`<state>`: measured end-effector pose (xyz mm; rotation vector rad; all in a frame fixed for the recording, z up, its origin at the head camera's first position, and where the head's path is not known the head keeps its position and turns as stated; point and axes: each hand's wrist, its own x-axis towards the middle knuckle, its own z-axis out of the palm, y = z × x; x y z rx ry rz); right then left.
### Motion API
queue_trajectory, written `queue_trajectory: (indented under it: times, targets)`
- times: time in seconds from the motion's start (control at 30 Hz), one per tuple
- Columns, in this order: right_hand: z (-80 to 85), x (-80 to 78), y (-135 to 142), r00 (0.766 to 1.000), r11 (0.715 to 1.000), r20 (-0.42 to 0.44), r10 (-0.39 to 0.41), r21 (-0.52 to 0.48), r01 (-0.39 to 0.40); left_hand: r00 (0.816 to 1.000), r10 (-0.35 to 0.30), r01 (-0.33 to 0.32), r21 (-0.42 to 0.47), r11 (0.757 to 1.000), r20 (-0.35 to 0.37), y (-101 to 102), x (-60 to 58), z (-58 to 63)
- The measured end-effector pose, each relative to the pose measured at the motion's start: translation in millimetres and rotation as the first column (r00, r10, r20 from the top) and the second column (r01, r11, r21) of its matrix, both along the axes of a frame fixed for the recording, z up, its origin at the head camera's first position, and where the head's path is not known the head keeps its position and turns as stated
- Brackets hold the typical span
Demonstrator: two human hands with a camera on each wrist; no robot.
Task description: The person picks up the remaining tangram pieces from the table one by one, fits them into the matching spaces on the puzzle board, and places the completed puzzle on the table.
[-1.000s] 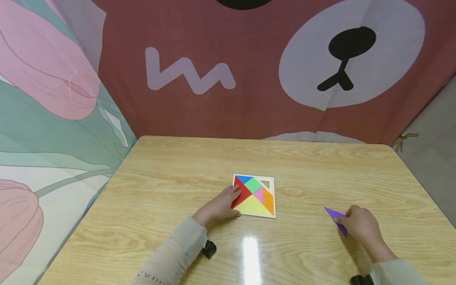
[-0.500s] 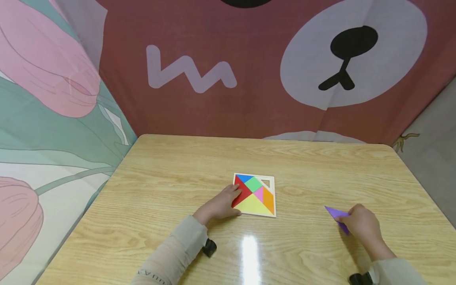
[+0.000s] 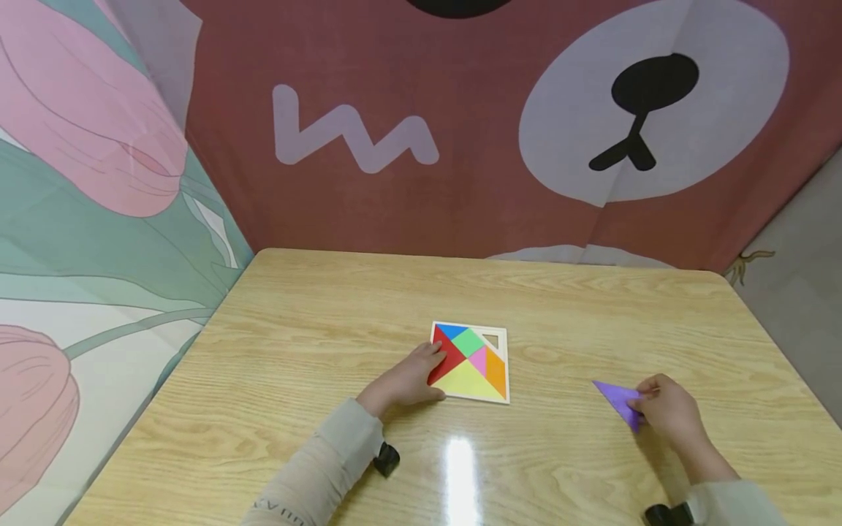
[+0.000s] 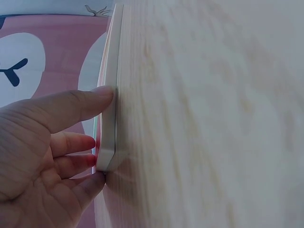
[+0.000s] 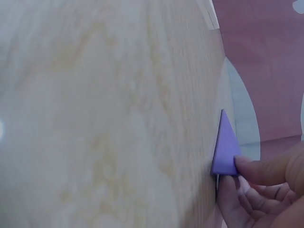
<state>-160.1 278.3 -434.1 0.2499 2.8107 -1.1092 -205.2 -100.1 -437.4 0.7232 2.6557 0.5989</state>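
In the head view, a square tangram board lies flat on the table, its white frame filled with coloured pieces and a small triangular cut-out near the far right corner. My left hand grips its near left corner; the thumb presses the near edge and fingertips touch the red triangle. The left wrist view shows the board's side with the thumb against it. Well to the right, my right hand pinches a purple triangle tangram piece between thumb and fingers. In the right wrist view that triangle points away from the fingers, close over the table.
The wooden tabletop stretches around both hands, with a bright light reflection on its near part. A printed bear curtain hangs behind the far edge, and a flowered curtain on the left.
The right hand has turned the purple triangle, so more of its flat face shows and its tip has shifted slightly left. The left hand and the board stay in place.
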Motion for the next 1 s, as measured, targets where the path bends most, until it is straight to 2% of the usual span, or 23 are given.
queue_trajectory:
  times: [0.07, 0.23, 0.43, 0.67, 1.0]
  targets:
    - [-0.7, 0.1, -2.0, 1.0, 0.998, -0.003, -0.005, -0.061, 0.005, 1.0, 0.001, -0.001, 0.0, 1.0, 0.003, 0.1, 0.3, 0.2]
    - [-1.0, -1.1, -8.6, 0.998, 0.993, -0.057, 0.0, -0.121, -0.007, 1.0, -0.002, 0.002, -0.004, 1.0, 0.001, 0.4, 0.4, -0.1]
    - [-1.0, -4.2, -15.8, 0.995, 0.989, -0.095, -0.02, -0.151, 0.005, 1.0, -0.006, 0.006, -0.002, 1.0, -0.005, 0.3, 0.4, -0.9]
    - [-1.5, -5.6, -23.0, 0.996, 0.979, -0.086, -0.034, -0.205, 0.016, 1.0, -0.008, 0.008, -0.001, 1.0, -0.013, 0.1, 1.4, 0.2]
    - [-3.3, -10.4, -31.7, 0.993, 0.977, -0.118, -0.031, -0.213, 0.005, 1.0, 0.002, -0.002, -0.008, 1.0, 0.0, 0.7, 1.3, 1.3]
